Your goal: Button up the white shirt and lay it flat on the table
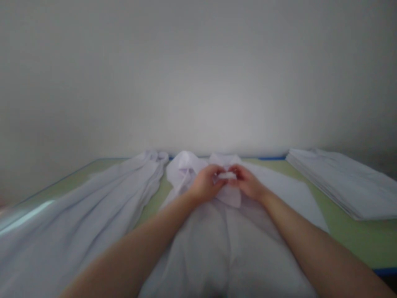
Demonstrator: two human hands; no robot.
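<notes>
A white shirt (217,248) lies flat in front of me on a pale green table (341,227), its collar (186,163) toward the far wall. My left hand (206,184) and my right hand (248,182) meet just below the collar, fingers pinched together on a small fold of the shirt's white fabric near the top of its front. Both forearms stretch out over the shirt's body.
A pile of white garments (77,219) is draped along the left of the table. A neat stack of white folded sheets (344,182) sits at the right. A plain wall (198,74) rises behind the table's blue-edged far side.
</notes>
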